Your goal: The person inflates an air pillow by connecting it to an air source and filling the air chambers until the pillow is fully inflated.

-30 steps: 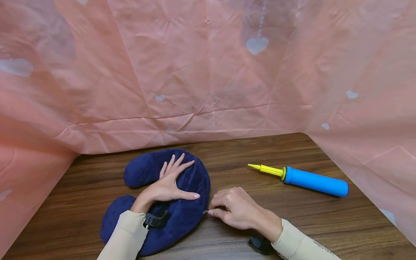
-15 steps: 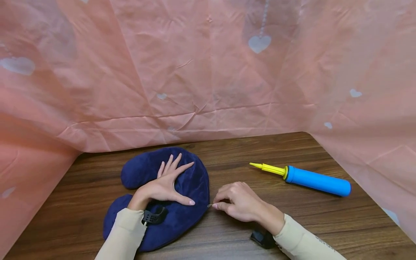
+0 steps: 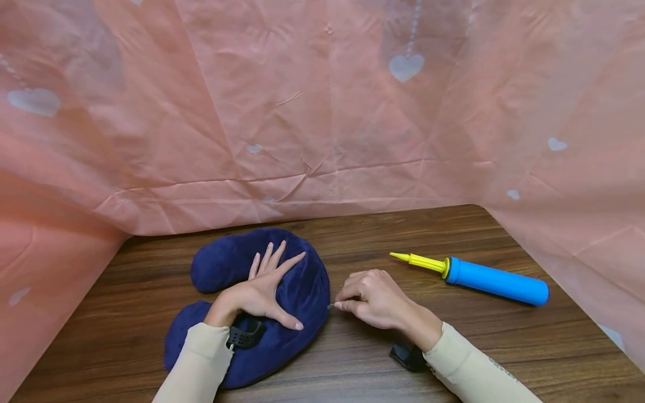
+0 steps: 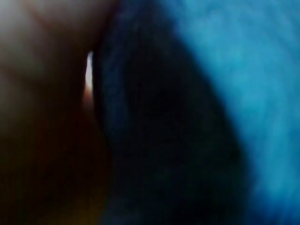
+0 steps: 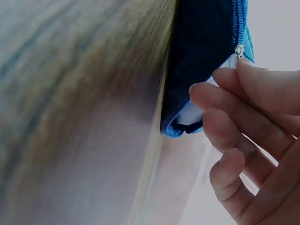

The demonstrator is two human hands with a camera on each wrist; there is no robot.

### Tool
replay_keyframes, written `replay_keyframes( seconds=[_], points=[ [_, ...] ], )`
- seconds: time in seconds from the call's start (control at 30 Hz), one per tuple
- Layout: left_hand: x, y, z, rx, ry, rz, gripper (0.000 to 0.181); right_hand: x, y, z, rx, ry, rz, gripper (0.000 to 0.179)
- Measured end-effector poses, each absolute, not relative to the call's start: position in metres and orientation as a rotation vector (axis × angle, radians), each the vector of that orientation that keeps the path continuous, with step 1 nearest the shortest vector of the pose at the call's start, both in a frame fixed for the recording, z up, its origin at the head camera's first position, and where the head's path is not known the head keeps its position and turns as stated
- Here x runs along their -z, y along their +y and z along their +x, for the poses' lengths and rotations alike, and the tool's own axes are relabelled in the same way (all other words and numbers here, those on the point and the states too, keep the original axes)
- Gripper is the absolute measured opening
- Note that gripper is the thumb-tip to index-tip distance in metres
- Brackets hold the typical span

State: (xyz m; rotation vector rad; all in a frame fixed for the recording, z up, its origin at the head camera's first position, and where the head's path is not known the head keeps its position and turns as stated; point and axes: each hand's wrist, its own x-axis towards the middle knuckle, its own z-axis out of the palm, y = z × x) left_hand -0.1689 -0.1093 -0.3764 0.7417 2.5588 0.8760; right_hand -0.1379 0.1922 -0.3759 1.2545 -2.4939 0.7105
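A navy plush U-shaped neck pillow (image 3: 216,263) lies on the table, its opening toward the left. My left hand (image 3: 262,291) rests on top of it with fingers spread. At the pillow's right edge my right hand (image 3: 373,299) pinches a small metal zipper pull (image 3: 330,306) between thumb and forefinger. In the right wrist view, the zipper slider (image 5: 239,50) sits on blue teeth (image 5: 241,21). Below it the seam gapes and something white (image 5: 190,114) shows inside. The left wrist view is dark and blurred, with blue fabric (image 4: 253,93) close to the camera.
A hand pump (image 3: 496,280) with a blue barrel and yellow nozzle lies on the right of the brown wooden table (image 3: 433,229). Pink cloth (image 3: 302,112) with pale hearts hangs behind and at both sides. A black wrist device (image 3: 408,356) sits under the right wrist.
My right hand has slid the zipper pull along the pillow's right edge, away from my body. The left hand stays pressed on the pillow, and the view has shifted slightly.
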Motion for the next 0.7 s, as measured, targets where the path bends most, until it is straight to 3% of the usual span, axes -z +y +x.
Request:
replay_keyframes(
  seconds=[0.17, 0.47, 0.7],
  points=[
    [0.370, -0.108, -0.166, -0.901, 2.530, 0.753, 0.140, 0.377, 0.193, -0.141, -0.780, -2.490, 1.227, 0.006],
    [0.359, -0.089, -0.156, -0.894, 2.564, 0.712, 0.123, 0.374, 0.198, -0.136, -1.004, -2.564, 1.142, 0.007],
    [0.367, -0.075, -0.150, -0.817, 2.623, 0.679, 0.139, 0.375, 0.199, -0.135, -0.972, -2.556, 1.215, 0.008]
  ],
)
